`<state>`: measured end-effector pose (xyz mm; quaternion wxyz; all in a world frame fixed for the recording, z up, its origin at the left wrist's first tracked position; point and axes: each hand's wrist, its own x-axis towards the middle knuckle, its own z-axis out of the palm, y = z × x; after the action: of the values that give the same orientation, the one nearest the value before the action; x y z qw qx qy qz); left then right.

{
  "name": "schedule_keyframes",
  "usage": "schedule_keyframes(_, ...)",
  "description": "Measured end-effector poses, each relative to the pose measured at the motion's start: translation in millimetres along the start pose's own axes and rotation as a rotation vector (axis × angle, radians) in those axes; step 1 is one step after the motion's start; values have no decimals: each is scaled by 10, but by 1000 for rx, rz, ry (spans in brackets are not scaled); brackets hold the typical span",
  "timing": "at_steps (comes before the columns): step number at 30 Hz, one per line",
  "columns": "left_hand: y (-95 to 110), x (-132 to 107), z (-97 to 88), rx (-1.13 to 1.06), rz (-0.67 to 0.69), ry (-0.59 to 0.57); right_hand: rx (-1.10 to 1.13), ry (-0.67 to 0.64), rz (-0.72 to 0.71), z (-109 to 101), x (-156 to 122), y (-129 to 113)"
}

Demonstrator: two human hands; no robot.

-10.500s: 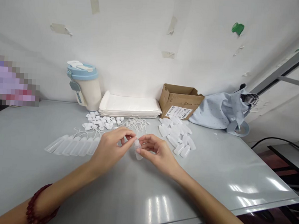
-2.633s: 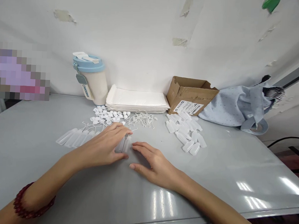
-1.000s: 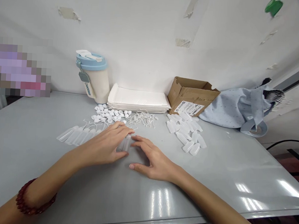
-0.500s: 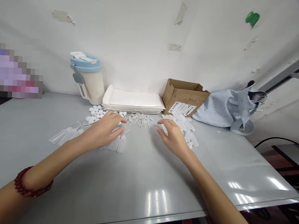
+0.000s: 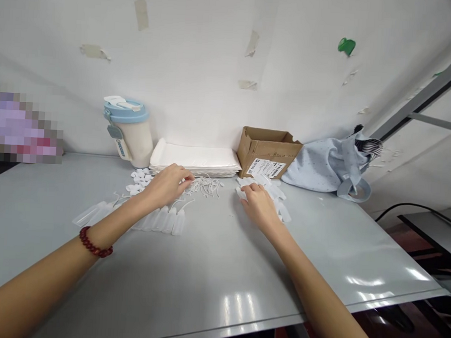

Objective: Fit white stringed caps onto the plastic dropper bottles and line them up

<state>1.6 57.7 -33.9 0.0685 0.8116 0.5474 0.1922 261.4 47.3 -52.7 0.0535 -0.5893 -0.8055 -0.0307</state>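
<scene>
My left hand [image 5: 167,185] reaches to the left edge of a pile of thin white strands [image 5: 208,187]. Its thumb and fingertips come together there, seemingly on a strand. Below its wrist lie finished-looking clear plastic tubes in a row [image 5: 170,220], some with a strand at the top. Small white caps [image 5: 136,188] are heaped to the left, partly covered by this hand. My right hand [image 5: 259,205] rests over loose clear plastic tubes [image 5: 272,190], thumb apart from the bent fingers; the fingertips touch the tubes.
Along the wall stand a cream cup with a blue lid [image 5: 132,134], a stack of white sheets or envelopes [image 5: 196,157], an open cardboard box [image 5: 267,153] and a light blue cloth bag [image 5: 320,164]. The grey table [image 5: 189,288] has its front edge near me.
My right hand has lowered onto the loose tubes and its fingers have bent. My left hand has moved to the strands, its thumb and fingers closing. The view has shifted slightly.
</scene>
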Motion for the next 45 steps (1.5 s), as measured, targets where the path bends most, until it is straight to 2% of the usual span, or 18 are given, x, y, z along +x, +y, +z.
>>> schedule_keyframes(3, 35, -33, -67, -73, -84, 69, -2, -23, 4, -4, -7, -31)
schedule_keyframes(7, 75, -125, -100, -359, -276, 146, 0, -35, 19, 8, 3, -70)
schedule_keyframes(10, 78, -225, -60, -526, -316, 146, 8, -42, 25, 23, 14, -93)
schedule_keyframes(15, 70, -278, -9, -678, -371, 142, 35, -19, 27, 58, 14, -104)
schedule_keyframes(17, 100, -265, -46, -720, -419, 157, 109, 21, 29, 79, 16, -99)
schedule_keyframes(20, 184, -285, -111, -782, -449, 197, 405, 120, 40, 95, 12, -108)
schedule_keyframes(22, 243, -343, -109, -802, -428, 216, 655, 147, 22, 75, -12, -143)
schedule_keyframes(24, 287, -425, -58, -791, -396, 228, 877, 104, -22, 28, -58, -202)
schedule_keyframes(30, 361, -597, 121, -674, -335, 305, 1264, -179, -155, -112, -243, -416)
schedule_keyframes(34, 436, -621, 130, -674, -218, 328, 1333, -255, -170, -104, -302, -503)
schedule_keyframes(41, 489, -688, 161, -456, 78, 421, 1348, -187, -136, -37, -288, -505)
schedule_keyframes(45, 490, -698, 178, -353, 185, 469, 1354, -166, -161, -34, -300, -504)
